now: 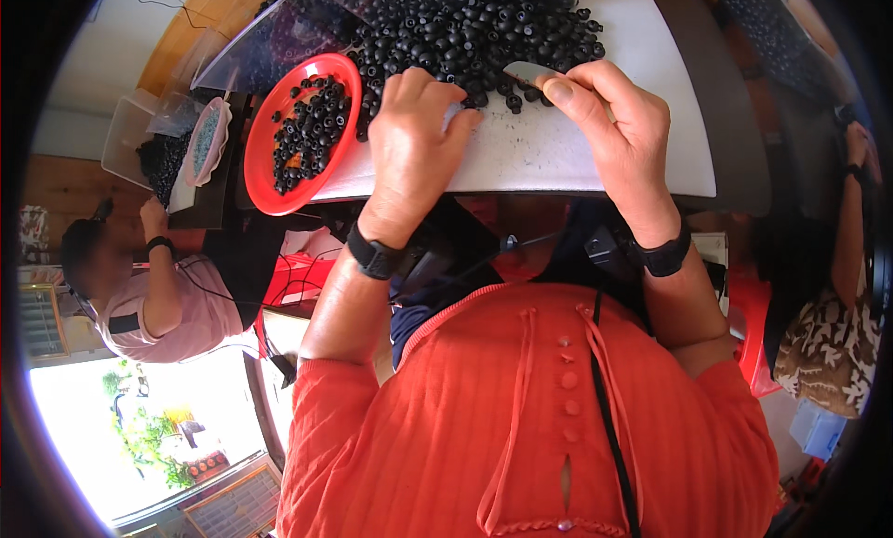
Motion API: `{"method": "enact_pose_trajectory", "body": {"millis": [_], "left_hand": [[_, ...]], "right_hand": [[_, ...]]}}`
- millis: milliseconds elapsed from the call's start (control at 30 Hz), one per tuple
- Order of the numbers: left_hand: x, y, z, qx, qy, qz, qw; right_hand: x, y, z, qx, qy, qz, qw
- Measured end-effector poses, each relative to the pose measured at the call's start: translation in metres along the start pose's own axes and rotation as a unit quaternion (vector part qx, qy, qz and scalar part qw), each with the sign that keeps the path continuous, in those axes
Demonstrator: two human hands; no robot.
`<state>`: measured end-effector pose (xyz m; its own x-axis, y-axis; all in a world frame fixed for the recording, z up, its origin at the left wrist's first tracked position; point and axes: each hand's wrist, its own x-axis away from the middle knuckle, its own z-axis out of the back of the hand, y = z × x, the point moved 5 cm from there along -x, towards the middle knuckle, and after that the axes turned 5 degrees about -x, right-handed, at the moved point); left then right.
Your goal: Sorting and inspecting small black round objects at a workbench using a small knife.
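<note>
A large heap of small black rounded parts with holes (446, 36) covers the far side of the white work surface (549, 157). My left hand (409, 147) is at the near left edge of the heap, its fingers curled downward. A pale bluish bit (452, 116) shows between its thumb and fingers; what it is I cannot make out. My right hand (619, 119) pinches a thin, flat, greyish blade-shaped piece (526, 71) between thumb and forefinger, its rounded end pointing left over the heap's near edge. A few black parts lie just below that piece.
Left of my left hand, a red plate (263, 180) holds more black parts and overhangs the table edge. Clear plastic (244, 59) lies behind it. Another person (158, 287) sits at the left beside a pink-rimmed dish (221, 133); a person's arm (848, 222) shows at far right.
</note>
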<state>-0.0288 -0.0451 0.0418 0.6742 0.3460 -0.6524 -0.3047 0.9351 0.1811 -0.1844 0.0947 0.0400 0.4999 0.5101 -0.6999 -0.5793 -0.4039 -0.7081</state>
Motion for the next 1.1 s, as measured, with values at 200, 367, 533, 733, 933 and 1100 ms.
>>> {"method": "enact_pose_trajectory", "body": {"millis": [200,367,533,733,933,1100], "left_hand": [[-0.005,0.005,-0.007,-0.071,-0.020,-0.009,0.997],[0.003,0.000,0.000,-0.060,-0.025,-0.005,0.998],[0.006,0.003,0.002,-0.006,-0.041,0.003,0.999],[0.007,0.005,0.003,-0.007,-0.058,0.013,0.998],[0.017,0.018,0.008,-0.045,-0.066,-0.020,0.997],[0.018,0.005,0.005,0.020,-0.059,0.001,0.998]], "right_hand": [[0.000,-0.001,-0.001,0.010,-0.008,-0.005,1.000],[0.000,0.001,-0.002,-0.003,-0.005,0.018,1.000],[0.000,-0.001,-0.003,0.020,-0.012,0.005,1.000],[0.002,0.004,-0.005,0.023,-0.022,0.010,0.999],[0.003,0.002,-0.008,0.045,-0.030,0.020,0.998],[0.002,-0.001,-0.010,0.086,-0.055,0.009,0.995]]}}
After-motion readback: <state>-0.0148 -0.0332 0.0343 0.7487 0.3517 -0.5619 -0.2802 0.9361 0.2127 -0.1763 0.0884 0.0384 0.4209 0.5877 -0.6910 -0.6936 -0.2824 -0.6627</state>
